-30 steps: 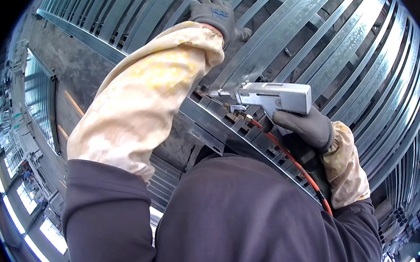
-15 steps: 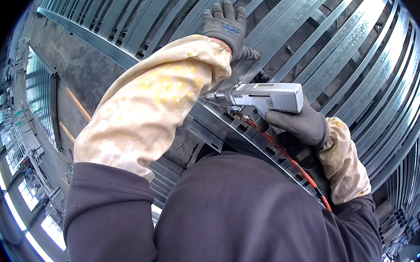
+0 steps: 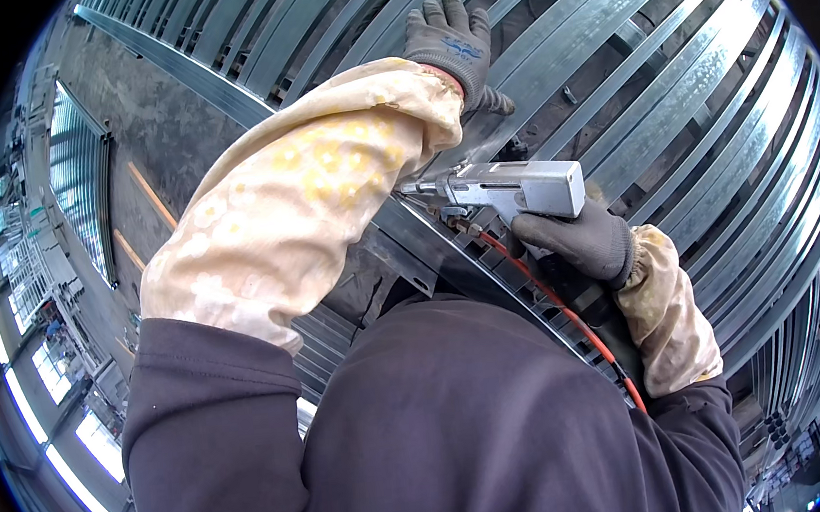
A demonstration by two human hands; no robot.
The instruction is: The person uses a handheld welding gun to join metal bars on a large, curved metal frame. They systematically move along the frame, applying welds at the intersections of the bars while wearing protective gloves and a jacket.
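Note:
My right hand (image 3: 579, 241), in a grey work glove, is wrapped round the handle of a silver welding gun (image 3: 521, 185). The gun points left, its narrow nozzle close to the metal frame's near edge beside my left forearm; whether the tip touches is not clear. An orange-red hose (image 3: 580, 324) and a thick dark cable run down from it by my right forearm. My left hand (image 3: 453, 49), gloved the same way, lies flat with fingers stretched out on a wide galvanized steel slat (image 3: 563, 52). Its thumb points right, above the gun.
Rows of parallel steel slats (image 3: 690, 114) with gaps between them spread ahead and to the right. A long edge rail (image 3: 184, 66) runs along the near left side. Farther left, another slatted panel (image 3: 80, 187) and wooden strips (image 3: 151, 196) lie on the concrete floor (image 3: 149, 113).
My left hand has shifted slightly right and up on the slat. The welding gun has moved a little to the left in my right hand's grip.

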